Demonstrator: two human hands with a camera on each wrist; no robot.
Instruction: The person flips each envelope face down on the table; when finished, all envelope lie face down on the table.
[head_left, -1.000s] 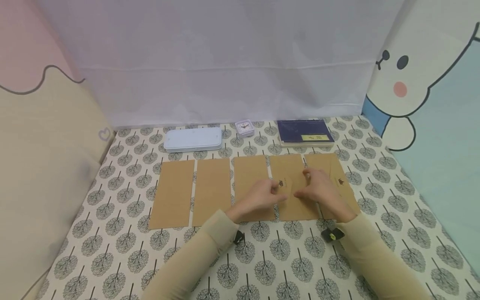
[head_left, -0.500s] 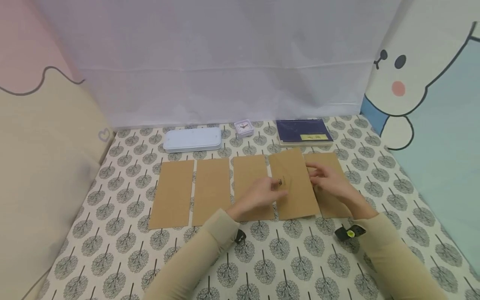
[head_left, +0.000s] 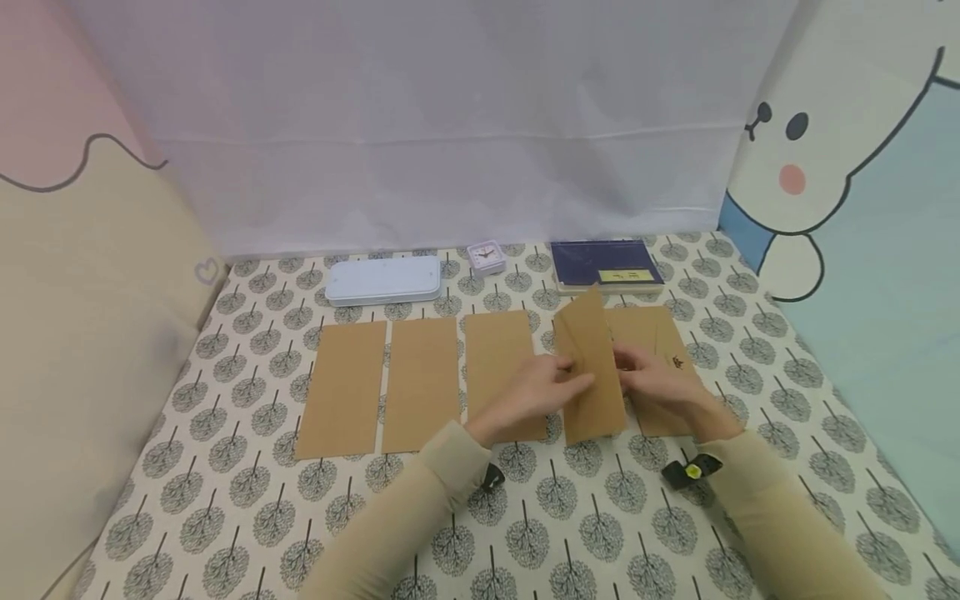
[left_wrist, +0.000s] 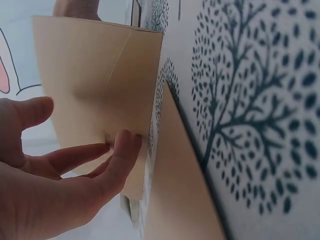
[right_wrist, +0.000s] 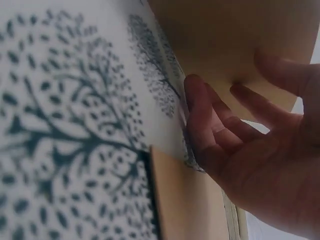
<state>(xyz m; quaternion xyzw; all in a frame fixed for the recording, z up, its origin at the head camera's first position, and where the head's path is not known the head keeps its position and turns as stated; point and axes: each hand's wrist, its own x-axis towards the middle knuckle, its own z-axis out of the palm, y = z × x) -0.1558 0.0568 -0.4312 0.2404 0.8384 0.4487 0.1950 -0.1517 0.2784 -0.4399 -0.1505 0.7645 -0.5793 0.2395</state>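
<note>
A brown paper envelope [head_left: 604,407], fourth in the row from the left, stands tilted up off the table between the two hands. My left hand [head_left: 534,392] touches its left face with extended fingertips. In the left wrist view, that hand [left_wrist: 60,185] has its thumb off the envelope [left_wrist: 75,60], whose flap line and small print show. My right hand [head_left: 663,385] is against the other side. Seen from the right wrist, its bent, loose fingers [right_wrist: 200,107] lie by the envelope [right_wrist: 220,40], without a pinch.
Three flat brown envelopes [head_left: 423,383] lie to the left, and another [head_left: 667,417] with a dark mark is under the right hand. Behind the row are a pale case [head_left: 384,280], a small clock [head_left: 486,257] and a dark blue book [head_left: 592,260].
The fourth envelope has gone from lying flat to standing tilted, its right side raised. My right hand moved right, then slightly back left behind it; my left hand shifted slightly right.
</note>
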